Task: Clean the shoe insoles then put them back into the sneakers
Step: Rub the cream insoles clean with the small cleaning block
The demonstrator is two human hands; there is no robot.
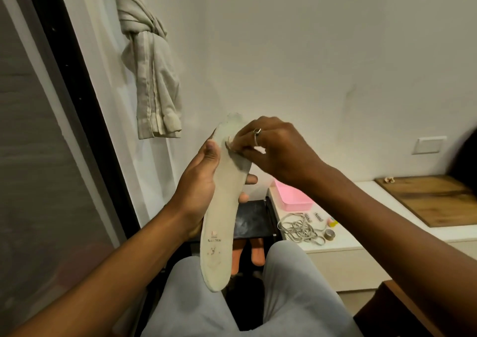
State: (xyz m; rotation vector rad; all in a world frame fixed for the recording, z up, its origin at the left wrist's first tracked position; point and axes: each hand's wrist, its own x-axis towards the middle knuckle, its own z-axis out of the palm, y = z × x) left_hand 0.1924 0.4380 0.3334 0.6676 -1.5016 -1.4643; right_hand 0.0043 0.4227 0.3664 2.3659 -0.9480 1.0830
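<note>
A pale grey insole point(222, 218) stands almost upright in front of me, heel end down over my lap, with faint print near the heel. My left hand point(201, 182) grips it around the middle, thumb on the face and fingers behind. At the toe end my right hand point(271, 148), with a ring on one finger, pinches a small whitish wipe point(232, 143) and presses it against the insole's face. No sneakers are in view.
A low white cabinet point(340, 246) to the right carries a pink tray point(291, 194), tangled shoelaces point(300, 229), small items and a wooden board point(433, 197). A black stool point(254, 218) stands ahead; orange shapes point(258, 254) lie below. A knotted curtain point(149, 60) hangs at left.
</note>
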